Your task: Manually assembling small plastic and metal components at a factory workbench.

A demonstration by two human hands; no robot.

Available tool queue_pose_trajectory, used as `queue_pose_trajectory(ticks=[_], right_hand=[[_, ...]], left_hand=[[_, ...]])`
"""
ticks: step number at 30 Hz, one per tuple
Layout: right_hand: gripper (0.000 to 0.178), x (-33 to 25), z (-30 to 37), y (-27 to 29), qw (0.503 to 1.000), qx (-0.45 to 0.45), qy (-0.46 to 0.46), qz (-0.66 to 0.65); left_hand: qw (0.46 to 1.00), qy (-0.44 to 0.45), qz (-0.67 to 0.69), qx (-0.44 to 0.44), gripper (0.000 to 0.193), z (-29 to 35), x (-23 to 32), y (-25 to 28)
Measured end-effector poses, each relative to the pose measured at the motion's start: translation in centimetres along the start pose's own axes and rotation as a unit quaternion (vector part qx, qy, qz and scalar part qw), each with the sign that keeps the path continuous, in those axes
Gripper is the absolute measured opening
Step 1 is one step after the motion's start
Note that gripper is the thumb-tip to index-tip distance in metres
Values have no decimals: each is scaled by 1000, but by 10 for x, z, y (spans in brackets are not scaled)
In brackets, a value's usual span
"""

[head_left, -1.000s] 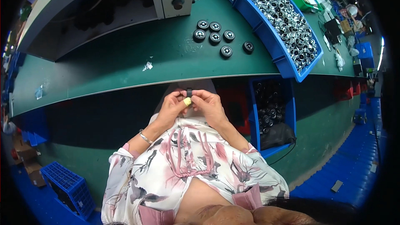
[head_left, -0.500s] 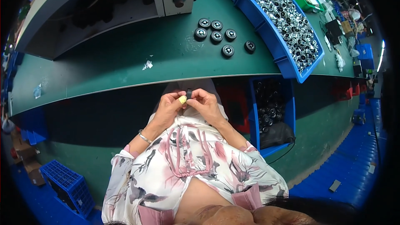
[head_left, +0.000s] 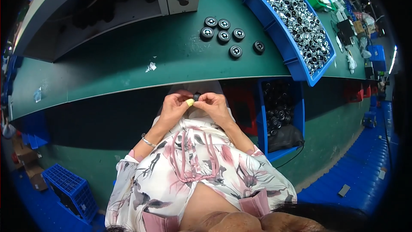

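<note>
Above my lap, just below the bench edge, both hands meet around a small black wheel, mostly covered by fingers. My left hand, with a yellow wrap on the thumb tip, pinches it from the left. From the other side my right hand grips it with thumb and bent fingers. Several black wheels with silvery centres lie in a loose group on the green bench. One more black wheel sits a little apart, nearer the blue bin.
At the right of the bench a long blue bin holds many shiny clear-and-black parts. Below the edge, a blue crate contains black wheels and a dark bag. A grey machine with a lit green button stands at the back left.
The fingers have shifted slightly around the black wheel, which has turned a little between them. Both hands stay in nearly the same place; the things on the bench lie as before.
</note>
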State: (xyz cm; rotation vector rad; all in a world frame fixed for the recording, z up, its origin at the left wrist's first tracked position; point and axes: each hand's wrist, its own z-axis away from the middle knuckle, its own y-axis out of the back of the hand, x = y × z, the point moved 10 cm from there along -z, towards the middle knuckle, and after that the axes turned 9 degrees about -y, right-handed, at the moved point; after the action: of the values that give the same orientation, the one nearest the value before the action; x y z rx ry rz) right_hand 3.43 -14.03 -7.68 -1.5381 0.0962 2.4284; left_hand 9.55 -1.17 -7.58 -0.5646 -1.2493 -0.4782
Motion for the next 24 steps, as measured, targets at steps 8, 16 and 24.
queue_pose_trajectory(ticks=[8, 16, 24], right_hand=[[16, 6, -3, 4, 998, 61, -1, 8], [16, 7, -4, -2, 999, 24, 0, -45], [19, -12, 1, -11, 987, 29, 105, 116]], left_hand=[[992, -46, 116, 7, 35, -5, 0, 0], [958, 20, 282, 43, 37, -4, -22, 3], [950, 58, 299, 68, 31, 2, -34, 5]])
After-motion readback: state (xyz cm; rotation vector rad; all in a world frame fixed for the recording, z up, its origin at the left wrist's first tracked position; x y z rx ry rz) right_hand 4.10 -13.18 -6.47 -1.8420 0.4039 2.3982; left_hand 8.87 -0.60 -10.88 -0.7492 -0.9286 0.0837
